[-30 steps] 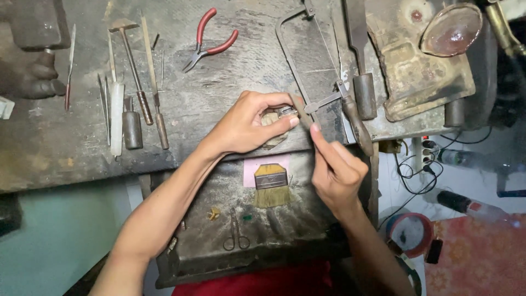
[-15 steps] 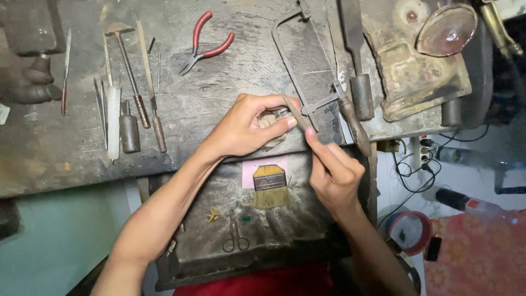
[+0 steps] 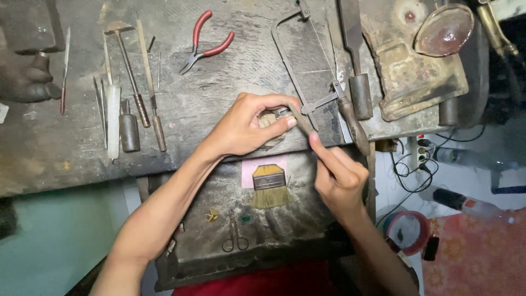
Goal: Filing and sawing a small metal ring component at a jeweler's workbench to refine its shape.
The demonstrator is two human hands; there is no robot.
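Metal workpiece (image 3: 282, 112), small and pale, was pinched between the thumb and fingers of the left hand (image 3: 249, 125) against the wooden bench pin (image 3: 268, 121) at the front edge of the workbench (image 3: 219, 87). Its exact form could not be made out. The right hand (image 3: 337, 175) held a slim needle file (image 3: 300, 116), fingers closed narrowly round the shaft, tip laid on the piece.

Compared with one second earlier, the left hand had kept its place on the pin, while the right hand's file tip sat slightly higher and further forward on the piece. This was judged consistent with a filing stroke in progress, the piece not released.

A jeweller's saw frame (image 3: 298, 60) lay just beyond the hands, its wooden handle (image 3: 353, 125) near the right hand but untouched. Red-handled pliers (image 3: 205, 46) lay towards the back edge; a hammer (image 3: 129, 71) and hand tools lay to the left. In the catch tray (image 3: 307, 219) below lay a brush (image 3: 269, 186) and small scissors (image 3: 235, 235).
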